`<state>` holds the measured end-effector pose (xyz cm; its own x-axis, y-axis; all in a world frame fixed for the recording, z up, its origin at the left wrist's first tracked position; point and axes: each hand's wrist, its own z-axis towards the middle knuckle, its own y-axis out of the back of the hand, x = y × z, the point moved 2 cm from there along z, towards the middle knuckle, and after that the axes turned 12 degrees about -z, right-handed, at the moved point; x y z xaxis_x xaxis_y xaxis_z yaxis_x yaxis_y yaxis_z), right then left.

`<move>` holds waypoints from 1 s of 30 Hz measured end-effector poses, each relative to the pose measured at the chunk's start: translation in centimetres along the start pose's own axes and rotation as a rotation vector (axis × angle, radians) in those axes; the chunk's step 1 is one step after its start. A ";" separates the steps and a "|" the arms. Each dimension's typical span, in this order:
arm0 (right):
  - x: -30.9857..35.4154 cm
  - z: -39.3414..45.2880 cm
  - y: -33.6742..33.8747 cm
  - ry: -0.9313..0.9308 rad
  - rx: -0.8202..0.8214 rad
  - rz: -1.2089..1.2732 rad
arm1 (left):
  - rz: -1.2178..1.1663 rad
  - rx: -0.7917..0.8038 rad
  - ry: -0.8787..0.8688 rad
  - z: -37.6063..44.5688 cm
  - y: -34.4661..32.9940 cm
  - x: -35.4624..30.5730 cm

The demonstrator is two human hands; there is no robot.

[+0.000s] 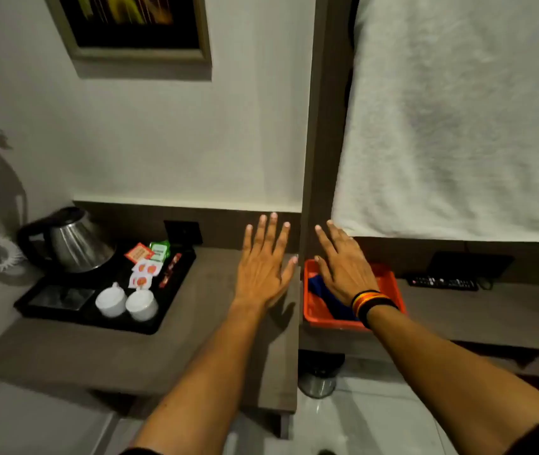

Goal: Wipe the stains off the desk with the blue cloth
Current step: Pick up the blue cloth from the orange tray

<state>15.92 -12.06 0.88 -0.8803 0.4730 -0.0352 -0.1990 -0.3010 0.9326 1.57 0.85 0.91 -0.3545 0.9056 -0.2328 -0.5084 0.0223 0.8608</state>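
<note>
The blue cloth (322, 295) lies crumpled in an orange tray (392, 284) on the right part of the brown desk (212, 339). My right hand (343, 264) hovers flat over the tray, fingers spread, partly hiding the cloth and holding nothing. My left hand (266, 261) is held flat over the desk's right end, fingers apart and empty. I cannot make out any stains on the desk surface.
A black tray (48, 310) on the left carries a steel kettle (74, 241), two white cups (127, 302) and sachets (145, 267). A remote (442, 283) lies at the right. A white towel (458, 110) hangs above, beside a brown vertical panel (322, 126).
</note>
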 end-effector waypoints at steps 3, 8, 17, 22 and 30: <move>-1.9 -0.2 -5.5 -0.015 0.124 0.057 | -0.048 0.124 0.086 -0.5 -5.8 0.4; -5.2 0.0 -14.9 -0.075 0.379 0.117 | -0.114 0.258 0.169 -1.9 -14.7 1.5; -8.7 2.2 -25.8 -0.044 0.662 0.135 | -0.135 0.413 0.310 -2.5 -23.6 1.8; -8.5 2.3 -28.9 -0.030 0.732 0.138 | -0.212 0.358 0.378 -2.4 -24.8 1.8; -8.5 3.2 -26.7 -0.193 0.620 0.307 | -0.237 0.426 0.379 -2.5 -23.2 1.8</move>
<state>30.14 -5.42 -22.60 -0.7541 0.5978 0.2720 0.3770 0.0550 0.9246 10.76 0.86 -20.60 -0.5643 0.6438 -0.5168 -0.2769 0.4421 0.8531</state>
